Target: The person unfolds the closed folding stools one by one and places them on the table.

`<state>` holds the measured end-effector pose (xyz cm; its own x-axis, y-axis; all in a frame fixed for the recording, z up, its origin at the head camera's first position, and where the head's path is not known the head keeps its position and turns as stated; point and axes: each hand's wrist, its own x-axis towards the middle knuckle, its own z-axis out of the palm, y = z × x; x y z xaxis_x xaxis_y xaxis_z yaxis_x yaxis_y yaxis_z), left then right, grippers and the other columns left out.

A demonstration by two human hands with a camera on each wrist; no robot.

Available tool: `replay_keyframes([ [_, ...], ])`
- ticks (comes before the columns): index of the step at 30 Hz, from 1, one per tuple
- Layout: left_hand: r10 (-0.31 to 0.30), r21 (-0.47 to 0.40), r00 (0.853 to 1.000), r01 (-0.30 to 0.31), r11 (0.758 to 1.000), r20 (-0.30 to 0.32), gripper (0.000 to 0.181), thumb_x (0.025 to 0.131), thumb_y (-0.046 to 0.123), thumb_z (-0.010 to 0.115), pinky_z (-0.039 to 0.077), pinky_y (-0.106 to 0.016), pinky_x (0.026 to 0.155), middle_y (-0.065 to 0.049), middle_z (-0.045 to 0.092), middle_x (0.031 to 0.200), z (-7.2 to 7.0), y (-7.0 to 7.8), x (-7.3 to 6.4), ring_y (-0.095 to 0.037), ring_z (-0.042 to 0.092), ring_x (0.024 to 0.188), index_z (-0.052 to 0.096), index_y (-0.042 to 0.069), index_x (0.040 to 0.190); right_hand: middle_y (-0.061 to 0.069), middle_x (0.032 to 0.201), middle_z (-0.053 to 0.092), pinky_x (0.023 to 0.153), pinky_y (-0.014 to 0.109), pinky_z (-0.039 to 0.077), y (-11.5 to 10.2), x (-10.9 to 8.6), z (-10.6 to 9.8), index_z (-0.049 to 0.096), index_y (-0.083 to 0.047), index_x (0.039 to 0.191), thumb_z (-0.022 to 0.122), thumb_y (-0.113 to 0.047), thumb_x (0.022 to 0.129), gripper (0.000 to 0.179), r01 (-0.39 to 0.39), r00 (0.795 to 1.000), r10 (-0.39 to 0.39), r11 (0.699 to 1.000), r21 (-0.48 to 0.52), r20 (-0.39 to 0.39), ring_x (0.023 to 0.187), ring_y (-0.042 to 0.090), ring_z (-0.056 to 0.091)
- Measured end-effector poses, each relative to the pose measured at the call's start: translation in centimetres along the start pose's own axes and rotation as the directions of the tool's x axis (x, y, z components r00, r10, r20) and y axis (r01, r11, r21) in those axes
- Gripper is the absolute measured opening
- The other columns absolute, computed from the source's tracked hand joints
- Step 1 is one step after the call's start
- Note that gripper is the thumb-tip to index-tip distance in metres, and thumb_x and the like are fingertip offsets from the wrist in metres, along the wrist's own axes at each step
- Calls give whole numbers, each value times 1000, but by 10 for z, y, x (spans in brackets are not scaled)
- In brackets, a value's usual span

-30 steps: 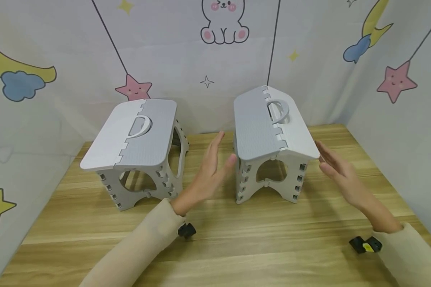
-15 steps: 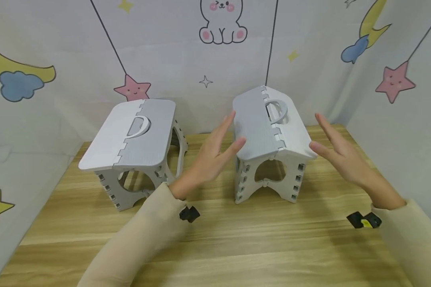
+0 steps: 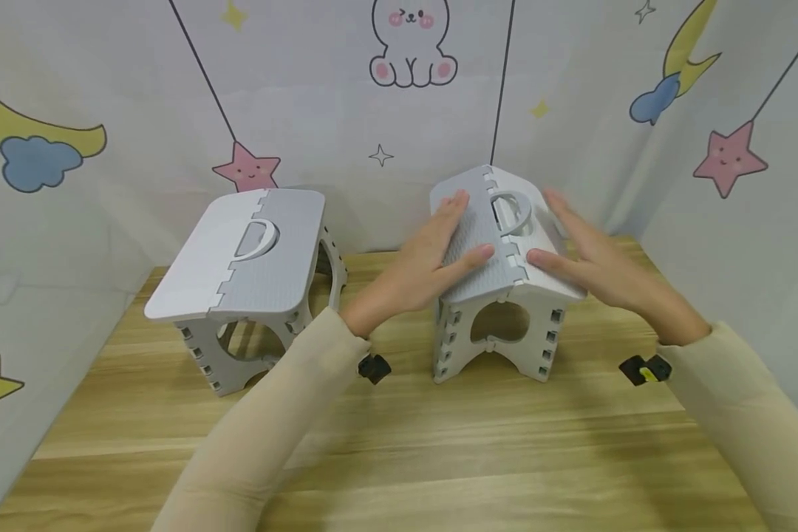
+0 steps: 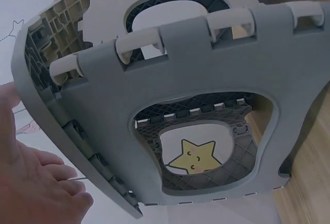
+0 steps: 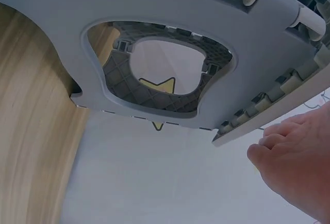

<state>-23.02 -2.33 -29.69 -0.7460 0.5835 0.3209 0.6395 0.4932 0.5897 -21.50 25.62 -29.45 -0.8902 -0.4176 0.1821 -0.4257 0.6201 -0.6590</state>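
Note:
A grey and white folding step stool (image 3: 482, 222) stands on the right with its two-part top raised to a ridge along the hinge. My left hand (image 3: 425, 266) lies over the grey half, fingers extended and thumb apart. Over the white half is my right hand (image 3: 598, 270), likewise spread. Between them, the stool's carry handle (image 3: 527, 212) sticks up from the ridge. In the left wrist view, the grey side panel (image 4: 191, 69) shows from below, its legs unfolded; the right wrist view has the opposite side panel (image 5: 154, 7).
A second folding step stool (image 3: 286, 258), its top nearly flat, stands to the left on the wood-grain table (image 3: 479, 443). Behind hangs a white cloth (image 3: 332, 96) printed with stars, moons and a small animal.
Both hands rise from beside the right stool and come inward over the two halves of its top. The stools stay where they were.

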Motion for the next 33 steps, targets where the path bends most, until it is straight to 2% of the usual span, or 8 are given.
replay_keyframes([
  [4,-20,50,999,18,999,44,85,102,56,44,3,-31,121,-7,5,166,2,0,8,-17,-2,151,8,6,160,1,166,-3,119,58,6,-1,8,2,-2,-22,161,58,-39,100,87,20,1000,-19,999,-41,21,151,23,-2],
  [10,-57,98,992,47,994,108,83,102,60,37,-2,-25,119,-1,0,166,7,-2,13,-14,-6,150,7,10,161,8,166,-2,120,56,7,0,12,5,0,-15,161,56,-42,100,87,5,999,-3,999,-50,49,151,27,0],
  [17,-58,152,991,40,988,120,79,103,60,33,-1,-23,118,-1,1,166,8,-2,14,-14,-4,150,9,11,160,13,166,-1,118,60,11,4,13,6,0,-17,161,53,-42,101,84,10,998,-6,998,-65,67,150,33,3],
  [33,-59,214,988,27,977,143,77,104,59,27,-2,-22,118,-1,-1,166,7,-1,14,-13,-5,150,7,11,161,13,166,-2,118,60,8,3,13,6,0,-13,161,51,-40,103,82,31,996,-24,996,-84,80,151,32,0],
])
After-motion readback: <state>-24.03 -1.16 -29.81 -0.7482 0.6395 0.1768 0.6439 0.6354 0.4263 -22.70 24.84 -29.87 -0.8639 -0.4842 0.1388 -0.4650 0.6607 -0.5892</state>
